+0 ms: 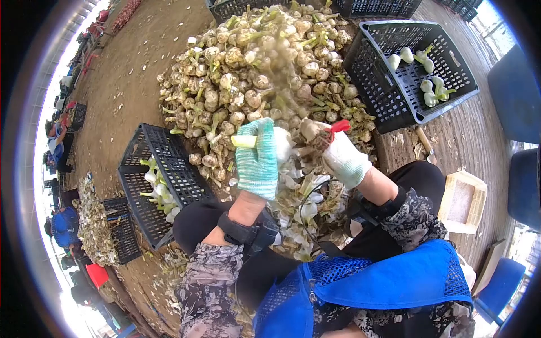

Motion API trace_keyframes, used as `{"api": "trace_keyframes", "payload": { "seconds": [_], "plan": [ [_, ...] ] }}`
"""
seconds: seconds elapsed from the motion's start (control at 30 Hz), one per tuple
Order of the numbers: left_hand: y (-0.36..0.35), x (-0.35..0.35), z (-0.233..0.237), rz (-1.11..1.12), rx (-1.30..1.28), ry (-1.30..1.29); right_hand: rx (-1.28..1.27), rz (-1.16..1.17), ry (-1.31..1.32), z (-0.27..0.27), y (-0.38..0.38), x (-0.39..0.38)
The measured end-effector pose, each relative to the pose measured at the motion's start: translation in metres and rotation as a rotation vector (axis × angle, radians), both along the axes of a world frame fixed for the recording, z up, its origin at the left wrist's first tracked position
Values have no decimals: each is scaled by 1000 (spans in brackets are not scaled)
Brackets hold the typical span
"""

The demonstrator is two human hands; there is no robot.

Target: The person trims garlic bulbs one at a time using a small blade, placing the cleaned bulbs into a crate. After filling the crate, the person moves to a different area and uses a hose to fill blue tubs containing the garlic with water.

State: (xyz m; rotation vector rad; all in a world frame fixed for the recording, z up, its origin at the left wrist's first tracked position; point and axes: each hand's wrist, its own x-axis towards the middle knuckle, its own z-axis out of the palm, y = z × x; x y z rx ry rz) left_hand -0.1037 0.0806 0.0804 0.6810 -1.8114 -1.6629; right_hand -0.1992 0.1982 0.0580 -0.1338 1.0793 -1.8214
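Note:
My left hand (pixel 257 160), in a green-and-white striped glove, is closed around a white garlic bulb (pixel 283 144). The bulb's cut pale-green stem (pixel 243 141) sticks out to the left. My right hand (pixel 345 160), in a whitish glove, grips a brown, dirty clump of garlic skin (pixel 315 135) just right of the bulb. A bright red piece (pixel 340 126) shows at its fingers; I cannot tell what it belongs to. Beyond both hands rises a heap of unpeeled garlic (pixel 225 79). Below them, loose garlic skins (pixel 307 211) lie between my legs.
To the left, a tilted black crate (pixel 160 169) holds cleaned garlic. Another black crate (pixel 389 84) with several white bulbs stands at the right. A wooden-handled tool (pixel 424 141) and a cream plastic basket (pixel 479 200) lie nearby. People (pixel 65 225) sit at far left.

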Motion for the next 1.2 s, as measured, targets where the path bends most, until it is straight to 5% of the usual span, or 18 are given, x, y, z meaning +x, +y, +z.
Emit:
{"api": "trace_keyframes", "payload": {
  "seconds": [0.1,0.13,0.23,0.3,0.37,0.47,0.5,0.57,0.7,0.73,0.83,0.87,0.93,0.97,1.03,1.1,1.13,1.2],
  "plan": [
    [-2,-1,-6,-28,-190,-35,230,225,648,17,-4,-6],
    [-2,0,-6,-43,0,-17,308,301,861,19,-5,-9],
    [-5,5,-7,-77,480,95,328,62,534,0,-2,-22],
    [-14,5,-6,-96,739,150,488,63,721,-26,-2,-36],
    [-23,7,-11,-103,976,215,219,62,1197,-63,0,-38],
    [-24,6,-13,-140,951,235,260,233,734,-8,-6,-18],
    [-19,3,-12,-41,813,161,307,222,804,18,-9,-8],
    [-21,2,-12,6,945,173,233,161,874,22,-13,5],
    [-29,3,-3,-16,1261,134,-390,201,-437,-1,-15,-3],
    [-30,1,-4,90,1255,107,-593,378,-393,-5,-11,-6],
    [-34,4,2,50,1347,94,-178,381,-327,-28,1,-21],
    [-35,5,2,87,1353,78,-102,314,-271,-75,-3,-31],
    [-36,3,-4,164,1367,55,25,179,367,-71,-9,-28],
    [-34,2,-9,267,1294,35,78,109,939,-17,-13,-7],
    [-30,8,-10,190,1291,22,22,47,1432,36,-24,23],
    [-41,20,-39,-136,1397,152,86,103,1379,31,-26,22],
    [-41,22,-30,-86,1366,106,115,20,1315,19,-33,16],
    [-41,27,-9,9,1300,11,4,9,747,11,-32,4]
  ]
}}
